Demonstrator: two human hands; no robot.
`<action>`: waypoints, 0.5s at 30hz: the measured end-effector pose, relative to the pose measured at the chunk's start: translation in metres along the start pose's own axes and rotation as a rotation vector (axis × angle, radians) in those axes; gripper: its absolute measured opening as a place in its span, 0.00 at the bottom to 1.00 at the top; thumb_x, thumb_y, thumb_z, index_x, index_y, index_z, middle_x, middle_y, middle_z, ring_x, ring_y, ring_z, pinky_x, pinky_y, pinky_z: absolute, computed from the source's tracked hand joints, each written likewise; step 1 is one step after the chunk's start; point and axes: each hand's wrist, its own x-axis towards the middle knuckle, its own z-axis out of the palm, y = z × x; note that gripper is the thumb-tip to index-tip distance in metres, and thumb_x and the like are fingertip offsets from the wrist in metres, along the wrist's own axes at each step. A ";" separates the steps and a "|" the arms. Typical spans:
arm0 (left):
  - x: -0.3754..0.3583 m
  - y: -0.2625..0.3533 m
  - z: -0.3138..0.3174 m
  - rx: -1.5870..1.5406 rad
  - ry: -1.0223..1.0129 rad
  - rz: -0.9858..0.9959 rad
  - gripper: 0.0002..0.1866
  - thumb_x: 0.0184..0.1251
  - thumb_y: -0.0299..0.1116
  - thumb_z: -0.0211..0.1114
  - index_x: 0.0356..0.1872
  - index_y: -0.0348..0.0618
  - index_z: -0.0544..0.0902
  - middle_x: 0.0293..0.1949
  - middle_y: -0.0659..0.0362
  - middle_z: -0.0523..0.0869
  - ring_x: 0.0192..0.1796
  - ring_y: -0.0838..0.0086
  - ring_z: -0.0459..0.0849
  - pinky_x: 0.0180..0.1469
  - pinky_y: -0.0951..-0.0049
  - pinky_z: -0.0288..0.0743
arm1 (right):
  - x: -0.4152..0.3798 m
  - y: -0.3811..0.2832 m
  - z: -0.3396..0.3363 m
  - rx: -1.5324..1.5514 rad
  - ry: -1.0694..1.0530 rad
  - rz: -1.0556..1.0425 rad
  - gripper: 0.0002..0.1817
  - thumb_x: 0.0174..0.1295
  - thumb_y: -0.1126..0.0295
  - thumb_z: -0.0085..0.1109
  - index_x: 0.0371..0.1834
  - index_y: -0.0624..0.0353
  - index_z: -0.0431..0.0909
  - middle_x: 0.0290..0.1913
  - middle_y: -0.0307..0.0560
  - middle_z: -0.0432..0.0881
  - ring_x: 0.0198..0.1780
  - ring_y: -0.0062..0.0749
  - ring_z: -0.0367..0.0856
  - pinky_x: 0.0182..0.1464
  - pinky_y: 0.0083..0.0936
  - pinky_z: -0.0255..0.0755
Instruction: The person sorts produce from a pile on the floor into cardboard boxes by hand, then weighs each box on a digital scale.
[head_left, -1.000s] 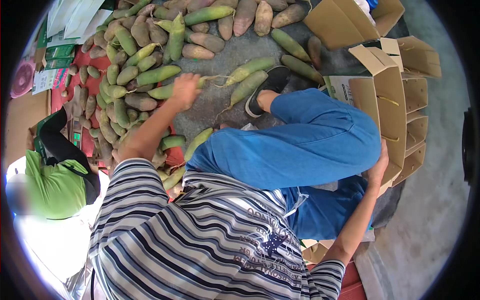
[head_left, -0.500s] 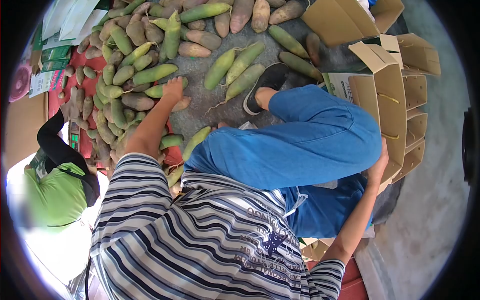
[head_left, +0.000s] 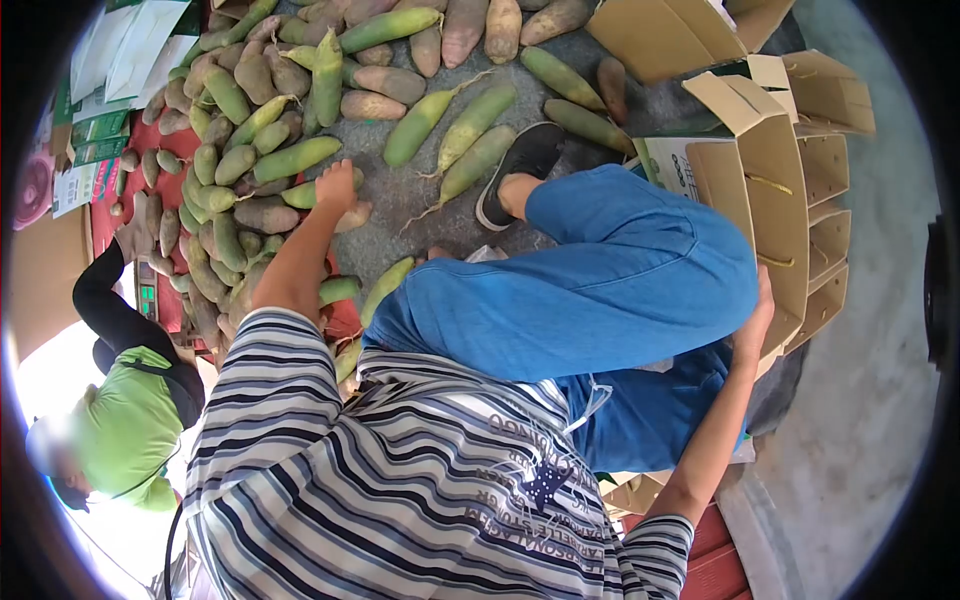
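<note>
Fingers of my left hand (head_left: 338, 186) are curled over a green radish (head_left: 300, 196) at the edge of a large heap. A pinkish radish (head_left: 354, 216) lies right beside that hand. My right hand (head_left: 755, 315) is next to my bent, blue-trousered knee (head_left: 715, 270), close to an open cardboard box (head_left: 778, 220); its fingers are mostly hidden. Several green radishes, one of them long (head_left: 465, 125), lie on the grey floor (head_left: 385, 240) near my dark shoe (head_left: 530, 155).
Another person in a green top (head_left: 135, 420) is at the left, with one arm reaching toward the heap. More cardboard boxes (head_left: 825, 225) stand at the right. White and green packaging (head_left: 100, 130) is at the upper left, near a red surface (head_left: 140, 140).
The view has shifted slightly. The other person at the left has moved lower in the view, with more of the head showing. My hands keep nearly the same positions.
</note>
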 end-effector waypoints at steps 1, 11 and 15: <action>-0.006 0.000 -0.003 -0.028 0.038 0.063 0.25 0.52 0.38 0.69 0.50 0.45 0.70 0.52 0.53 0.76 0.56 0.57 0.75 0.54 0.54 0.69 | 0.001 0.007 0.001 0.049 0.006 0.008 0.09 0.59 0.75 0.54 0.43 0.60 0.73 0.31 0.49 0.76 0.33 0.31 0.74 0.40 0.23 0.70; -0.024 0.117 -0.054 -0.490 0.343 0.381 0.29 0.51 0.40 0.70 0.52 0.38 0.72 0.47 0.45 0.80 0.52 0.51 0.78 0.54 0.57 0.70 | 0.001 -0.004 0.001 0.037 0.020 -0.025 0.14 0.55 0.78 0.54 0.46 0.61 0.73 0.31 0.47 0.77 0.31 0.26 0.73 0.38 0.23 0.70; -0.033 0.142 -0.083 -0.688 0.362 0.430 0.32 0.53 0.42 0.69 0.57 0.36 0.70 0.50 0.43 0.78 0.54 0.50 0.76 0.58 0.58 0.69 | 0.001 -0.007 0.000 -0.002 0.019 -0.043 0.15 0.55 0.78 0.54 0.47 0.62 0.73 0.32 0.46 0.78 0.33 0.27 0.73 0.40 0.23 0.70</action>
